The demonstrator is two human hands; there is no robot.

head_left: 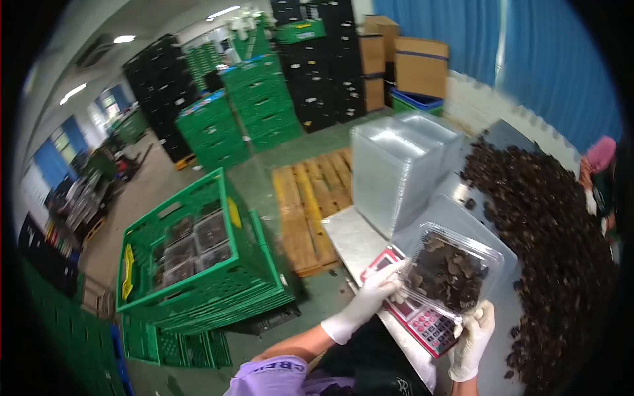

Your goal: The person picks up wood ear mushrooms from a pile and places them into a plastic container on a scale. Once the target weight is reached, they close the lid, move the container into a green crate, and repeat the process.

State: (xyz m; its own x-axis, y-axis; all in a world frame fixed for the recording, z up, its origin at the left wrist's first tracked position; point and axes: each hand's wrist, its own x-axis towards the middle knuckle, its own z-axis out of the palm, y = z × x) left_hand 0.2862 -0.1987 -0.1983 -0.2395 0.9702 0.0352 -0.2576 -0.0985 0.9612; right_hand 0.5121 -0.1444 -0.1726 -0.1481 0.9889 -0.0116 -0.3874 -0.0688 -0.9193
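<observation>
A clear plastic container (pixel 452 270) filled with dark, mushroom-like pieces is held up above a red and white scale (pixel 432 330). My left hand (pixel 385 285), in a white glove, grips the container's left edge. At its lower right corner, my right hand (pixel 477 327), also gloved, has its fingers closed on the rim. The scale's keypad shows below the container, which hides part of the scale. Tall stacks of clear empty containers (pixel 389 171) stand just beyond, on the metal table (pixel 347 231).
A heap of dark pieces (pixel 541 231) covers the right side. At left, a green crate (pixel 191 290) on stacked crates holds filled containers (pixel 195 247). A wooden pallet (pixel 304 211) lies on the floor. Behind are green crates (pixel 261 99) and cartons (pixel 422 66). Another person (pixel 602 175) is at far right.
</observation>
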